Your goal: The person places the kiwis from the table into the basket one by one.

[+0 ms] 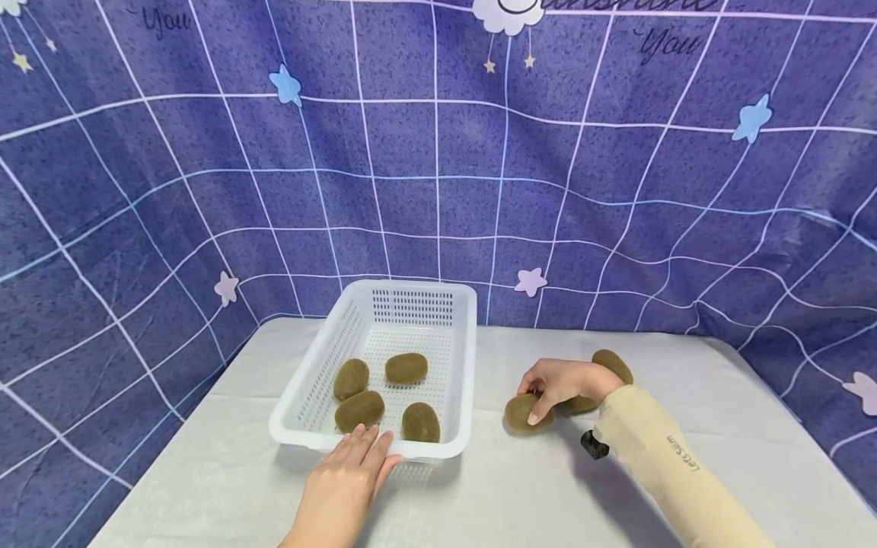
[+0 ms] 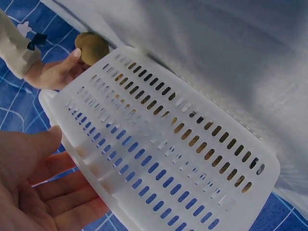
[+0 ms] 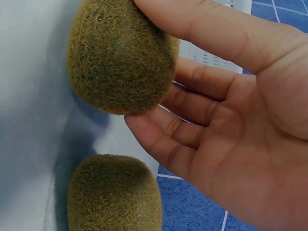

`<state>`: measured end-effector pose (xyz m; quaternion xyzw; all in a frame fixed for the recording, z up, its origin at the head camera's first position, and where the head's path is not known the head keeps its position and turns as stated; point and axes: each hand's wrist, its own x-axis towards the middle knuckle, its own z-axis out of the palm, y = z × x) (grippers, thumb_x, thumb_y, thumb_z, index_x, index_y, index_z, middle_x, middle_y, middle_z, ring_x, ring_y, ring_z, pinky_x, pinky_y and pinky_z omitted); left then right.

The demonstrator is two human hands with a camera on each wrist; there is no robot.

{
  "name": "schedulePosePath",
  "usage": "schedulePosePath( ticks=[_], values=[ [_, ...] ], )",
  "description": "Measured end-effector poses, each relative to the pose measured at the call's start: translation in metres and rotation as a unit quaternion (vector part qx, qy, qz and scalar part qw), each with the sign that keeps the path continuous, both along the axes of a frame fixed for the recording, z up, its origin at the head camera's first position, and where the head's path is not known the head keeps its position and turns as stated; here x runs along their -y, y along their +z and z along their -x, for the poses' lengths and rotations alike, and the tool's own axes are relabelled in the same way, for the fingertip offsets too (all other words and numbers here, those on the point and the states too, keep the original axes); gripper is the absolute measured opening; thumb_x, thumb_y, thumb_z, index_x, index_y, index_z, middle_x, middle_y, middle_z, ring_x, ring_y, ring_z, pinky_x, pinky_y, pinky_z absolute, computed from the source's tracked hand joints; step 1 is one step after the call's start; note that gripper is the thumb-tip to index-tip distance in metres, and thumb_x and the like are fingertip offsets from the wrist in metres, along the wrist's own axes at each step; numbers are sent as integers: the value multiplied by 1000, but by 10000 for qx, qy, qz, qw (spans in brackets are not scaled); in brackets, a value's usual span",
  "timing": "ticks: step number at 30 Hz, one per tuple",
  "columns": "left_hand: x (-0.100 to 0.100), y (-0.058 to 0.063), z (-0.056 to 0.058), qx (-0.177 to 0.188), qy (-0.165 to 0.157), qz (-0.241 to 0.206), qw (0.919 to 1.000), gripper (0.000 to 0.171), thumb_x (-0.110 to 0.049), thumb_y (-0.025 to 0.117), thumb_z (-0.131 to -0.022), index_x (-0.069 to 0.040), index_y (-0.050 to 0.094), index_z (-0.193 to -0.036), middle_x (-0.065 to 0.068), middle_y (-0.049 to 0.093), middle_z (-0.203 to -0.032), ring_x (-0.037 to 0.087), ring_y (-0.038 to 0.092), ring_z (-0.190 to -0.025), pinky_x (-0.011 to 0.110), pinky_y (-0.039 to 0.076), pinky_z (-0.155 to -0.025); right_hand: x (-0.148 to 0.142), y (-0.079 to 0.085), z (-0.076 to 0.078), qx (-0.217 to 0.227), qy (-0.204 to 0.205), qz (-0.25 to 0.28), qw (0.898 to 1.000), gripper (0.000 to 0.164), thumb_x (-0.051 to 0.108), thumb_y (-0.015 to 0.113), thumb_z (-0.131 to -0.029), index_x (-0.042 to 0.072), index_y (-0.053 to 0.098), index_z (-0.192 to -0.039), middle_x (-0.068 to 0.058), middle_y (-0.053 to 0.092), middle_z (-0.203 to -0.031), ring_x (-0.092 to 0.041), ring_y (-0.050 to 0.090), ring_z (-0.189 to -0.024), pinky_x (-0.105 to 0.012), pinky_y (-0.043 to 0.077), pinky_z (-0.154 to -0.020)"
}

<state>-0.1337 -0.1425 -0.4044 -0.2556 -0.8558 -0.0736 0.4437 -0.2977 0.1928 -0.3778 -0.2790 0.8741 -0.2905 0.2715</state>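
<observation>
My right hand [image 1: 565,380] grips a brown fuzzy kiwi [image 1: 524,417] between thumb and fingers, right of the basket. In the right wrist view that kiwi [image 3: 120,57] fills the upper part, and a second kiwi [image 3: 115,192] lies below it. My left hand [image 1: 342,479] holds the near rim of a white plastic basket [image 1: 468,365], its fingers over the rim and its thumb outside, as the left wrist view shows the thumb [image 2: 45,142] against the edge. Several kiwis lie inside the basket, including one [image 1: 406,369] towards the middle and one [image 1: 421,423] near the front.
Another kiwi [image 1: 612,365] lies behind my right wrist, and one [image 1: 581,404] is partly hidden under that hand. A pale cloth-covered table [image 1: 507,495] bears everything. Behind it hangs a blue gridded curtain [image 1: 466,205]. A black object [image 1: 594,444] sits at the right cuff.
</observation>
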Motion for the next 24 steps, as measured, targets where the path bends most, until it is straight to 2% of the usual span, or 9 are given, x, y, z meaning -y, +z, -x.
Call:
schedulePosePath(
  ticks=[15, 24],
  values=[
    [0, 0, 0, 89, -14, -24, 10000, 66, -44, 24, -105, -2, 73, -93, 18, 72, -90, 35, 71, -79, 45, 59, -67, 1, 11, 4, -86, -91, 181, 9998, 30, 15, 79, -78, 2, 69, -103, -1, 68, -90, -14, 59, -81, -31, 52, -76],
    [0, -1, 0, 142, -12, -25, 9999, 67, -44, 24, -105, -1, 73, -94, 18, 72, -90, 35, 71, -80, 45, 59, -68, -1, 25, 6, -262, -425, 340, 9982, 38, 21, 79, -78, 2, 67, -108, -2, 68, -95, -18, 59, -90, -37, 49, -88]
  ],
)
